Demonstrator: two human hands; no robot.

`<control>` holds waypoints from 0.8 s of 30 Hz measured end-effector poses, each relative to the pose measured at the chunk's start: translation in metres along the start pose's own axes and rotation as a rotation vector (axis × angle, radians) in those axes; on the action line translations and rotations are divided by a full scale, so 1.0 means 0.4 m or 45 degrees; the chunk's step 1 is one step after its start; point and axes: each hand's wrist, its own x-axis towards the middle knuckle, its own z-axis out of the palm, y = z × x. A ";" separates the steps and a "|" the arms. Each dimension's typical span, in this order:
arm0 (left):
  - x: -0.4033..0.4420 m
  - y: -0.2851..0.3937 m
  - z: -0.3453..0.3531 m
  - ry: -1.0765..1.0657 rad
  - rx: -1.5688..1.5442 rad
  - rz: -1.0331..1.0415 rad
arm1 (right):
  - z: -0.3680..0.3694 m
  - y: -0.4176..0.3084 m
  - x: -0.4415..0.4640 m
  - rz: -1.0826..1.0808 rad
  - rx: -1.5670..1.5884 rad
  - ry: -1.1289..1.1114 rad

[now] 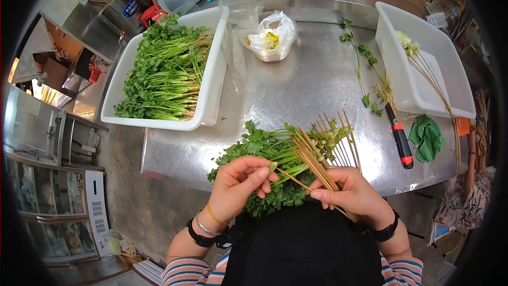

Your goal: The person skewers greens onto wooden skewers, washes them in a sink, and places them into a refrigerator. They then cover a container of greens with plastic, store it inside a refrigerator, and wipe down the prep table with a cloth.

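Observation:
My left hand [241, 182] pinches a small pale-green piece of herb stem [273, 167] between thumb and forefinger. One thin bamboo skewer [293, 179] runs from that piece to the fingers of my right hand [346, 188]. The right hand is closed round a fanned bundle of bamboo skewers [316, 164], most of them pointing up and away from me. Behind both hands, at the table's near edge, lies a heap of leafy coriander-like herbs [254, 145]. More skewers [346, 137] show over its stems on the right; which of them are in the hand I cannot tell.
A white tub [214, 90] full of bunched herbs [164, 74] stands left on the steel table [312, 74]. Farther back is a plastic bowl [278, 53] with a white bag. At right are another white tub [450, 58], a black-and-red utility knife [399, 137] and a green cloth [426, 139].

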 end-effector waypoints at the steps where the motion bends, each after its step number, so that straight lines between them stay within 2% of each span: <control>1: 0.000 0.000 0.001 0.004 0.011 0.006 | 0.001 0.000 0.000 0.001 -0.001 0.001; 11: -0.012 -0.024 0.019 0.117 0.228 0.224 | 0.006 0.001 0.006 0.014 -0.006 0.038; 13: -0.011 -0.037 0.024 0.229 0.772 0.607 | 0.008 -0.001 0.006 0.023 -0.001 0.050; 17: -0.004 -0.037 0.027 0.268 0.861 0.688 | 0.007 -0.004 0.006 0.023 -0.035 0.046; 19: 0.000 -0.038 0.022 0.225 1.148 0.970 | 0.006 -0.003 0.008 0.024 -0.023 0.038; 24: 0.004 -0.033 0.034 0.224 1.228 1.062 | 0.006 -0.003 0.010 0.012 -0.076 0.039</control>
